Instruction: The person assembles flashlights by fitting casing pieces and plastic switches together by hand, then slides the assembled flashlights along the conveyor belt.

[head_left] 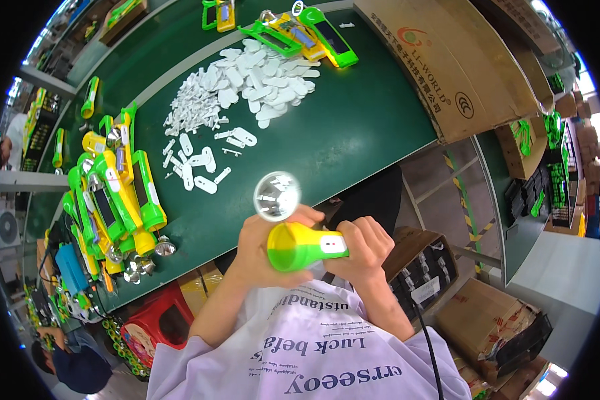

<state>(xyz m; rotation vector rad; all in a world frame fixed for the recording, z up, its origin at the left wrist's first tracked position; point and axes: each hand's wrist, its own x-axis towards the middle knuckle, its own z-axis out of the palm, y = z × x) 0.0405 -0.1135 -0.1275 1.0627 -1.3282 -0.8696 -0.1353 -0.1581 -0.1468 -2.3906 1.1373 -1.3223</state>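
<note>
A yellow and green flashlight body lies across in front of my chest, its wide end to the left. My right hand is closed round the narrow handle end, beside a white switch plate. Curled about the wide end is my left hand, its fingers partly hidden behind the body. A shiny round reflector shows just beyond the left fingers, slightly blurred; whether they grip it or it hangs from the body, I cannot tell.
Small white plastic parts and white oval plates are heaped on the green table. Yellow-green flashlight pieces pile up at left, with loose reflectors nearby. A large cardboard box stands at the right; a red stool is below the table's edge.
</note>
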